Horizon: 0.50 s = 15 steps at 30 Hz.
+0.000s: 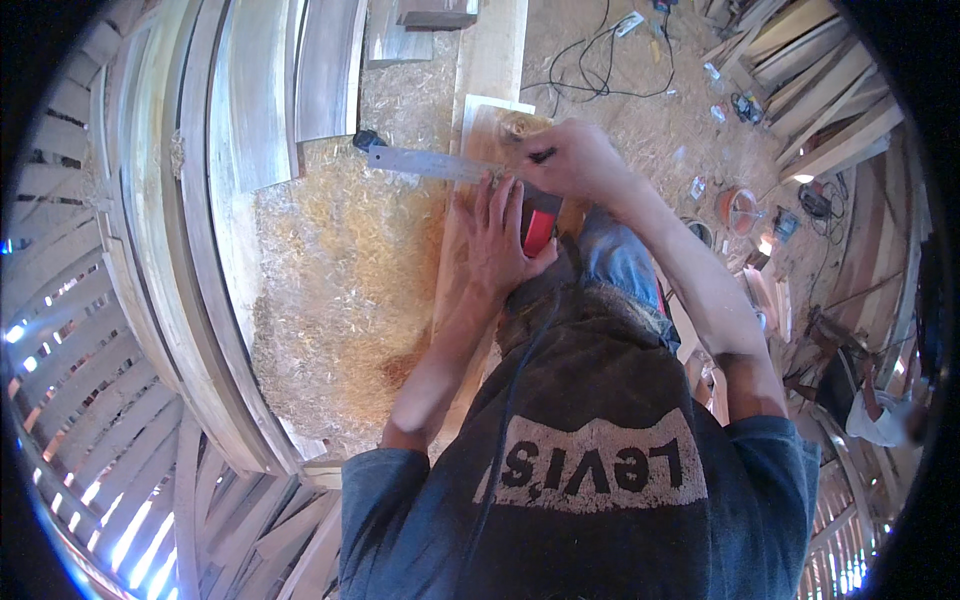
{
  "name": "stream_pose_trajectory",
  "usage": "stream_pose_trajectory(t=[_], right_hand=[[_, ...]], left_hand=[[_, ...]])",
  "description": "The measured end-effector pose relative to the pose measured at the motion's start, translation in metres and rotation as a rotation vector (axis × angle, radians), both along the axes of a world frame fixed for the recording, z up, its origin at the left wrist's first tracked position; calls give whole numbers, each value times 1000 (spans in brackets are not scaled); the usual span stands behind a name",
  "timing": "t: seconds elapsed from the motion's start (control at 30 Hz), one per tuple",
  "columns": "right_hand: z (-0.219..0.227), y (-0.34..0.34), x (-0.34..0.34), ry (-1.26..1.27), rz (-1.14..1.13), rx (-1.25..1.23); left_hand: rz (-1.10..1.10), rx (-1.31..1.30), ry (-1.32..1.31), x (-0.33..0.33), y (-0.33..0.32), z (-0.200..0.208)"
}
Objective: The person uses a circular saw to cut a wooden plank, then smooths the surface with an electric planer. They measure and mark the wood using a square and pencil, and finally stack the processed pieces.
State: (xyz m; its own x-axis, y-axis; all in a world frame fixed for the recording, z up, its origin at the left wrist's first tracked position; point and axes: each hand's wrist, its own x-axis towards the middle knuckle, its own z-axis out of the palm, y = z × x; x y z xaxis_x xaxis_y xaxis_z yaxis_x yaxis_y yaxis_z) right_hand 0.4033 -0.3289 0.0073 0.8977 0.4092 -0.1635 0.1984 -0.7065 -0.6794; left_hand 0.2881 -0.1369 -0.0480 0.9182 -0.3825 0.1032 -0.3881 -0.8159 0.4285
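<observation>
A metal try square lies across a pale board [497,50], its long blade [425,163] reaching left past the board's edge. Its red and dark stock [540,230] sits close to my body. My left hand [490,235] is spread over the square, fingertips at the blade and thumb by the red stock, holding it down. Just beyond, my right hand [575,160] is closed, its fingertips pinched low at the board beside the blade. A small dark thing shows at those fingers; its kind cannot be made out.
Long planks [225,220] stand along the left side. Shavings and sawdust [330,290] cover the ground. Black cables [600,65] lie ahead, a reddish bucket [738,210] to the right. Stacked timber [830,80] fills the far right; another person [875,415] is at the right edge.
</observation>
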Motion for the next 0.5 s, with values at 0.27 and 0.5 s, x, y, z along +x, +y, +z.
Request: stream_pose_trajectory(t=[0.27, 0.5], right_hand=[[-6, 22, 7, 0, -60, 124], [11, -13, -14, -42, -32, -186]], left_hand=[[1, -23, 3, 1, -1, 0], [-13, -41, 21, 5, -3, 3]])
